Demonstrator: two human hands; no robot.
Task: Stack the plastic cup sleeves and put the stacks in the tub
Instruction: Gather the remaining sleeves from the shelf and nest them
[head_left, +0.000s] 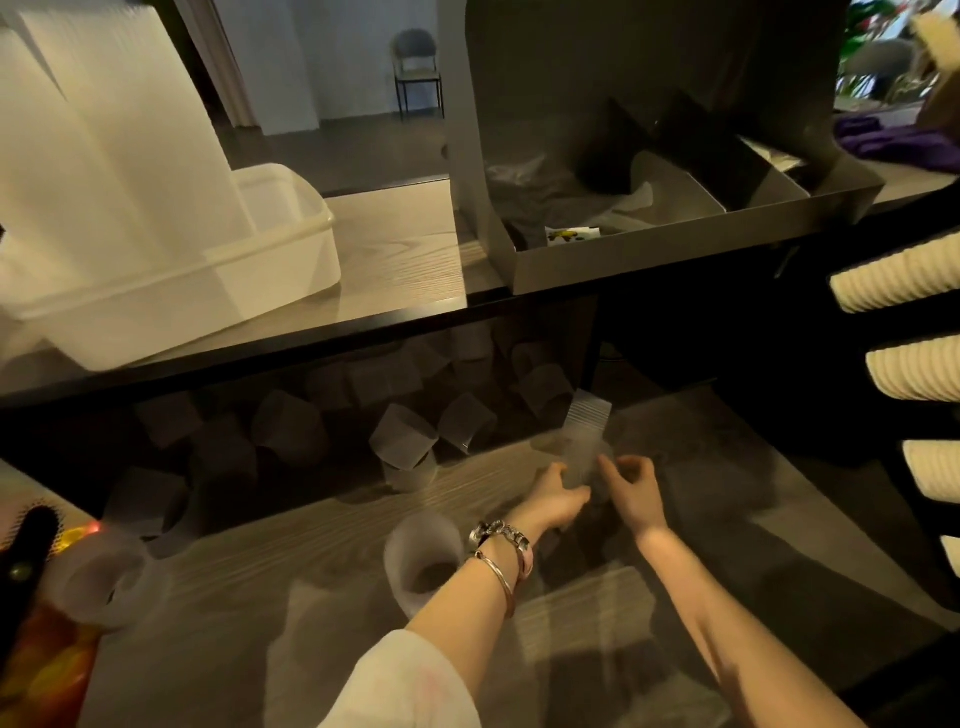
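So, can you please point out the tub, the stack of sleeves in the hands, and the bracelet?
tub (291, 260), head view, on its right side wall.
stack of sleeves (584, 441), head view, on its ribbed middle.
bracelet (501, 577), head view, on the band at the left wrist.

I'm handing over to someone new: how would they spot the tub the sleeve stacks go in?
Start at the upper wooden shelf that runs across the view above the hands. At its left end stands the tub, a translucent white rectangular box. Unlike the dark divided tray to its right, it holds tall white stacks of sleeves.
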